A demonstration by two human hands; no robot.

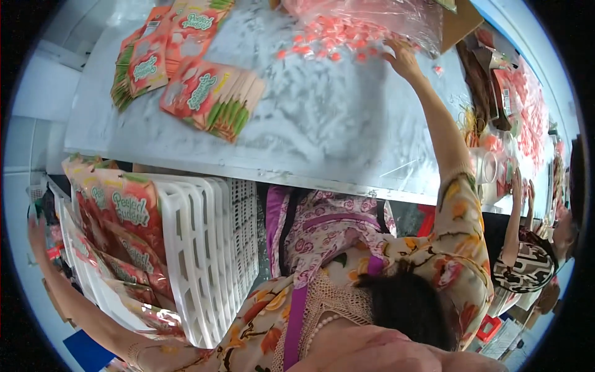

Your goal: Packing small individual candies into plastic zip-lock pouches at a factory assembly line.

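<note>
My right hand (404,58) reaches to the far side of the white table (322,118). Its fingers are stretched out with the thumb apart, at the edge of a spread of small pink wrapped pieces (338,37). Just beyond the fingertips lies a large clear plastic bag (384,15) with more pink in it. Out at the far left, my left hand (38,234) is beside the outer side of a white plastic crate (186,248). Its fingers look apart and nothing shows in them, though it is small there. Filled red pouches (133,211) stand in the crate.
Stacks of flat pink-and-green pouches (204,99) lie on the table's left half. A cardboard box (462,28) stands at the back right. Clear jars (486,167) are right of my arm. Further right, another person (524,266) works beside a pink heap (530,118).
</note>
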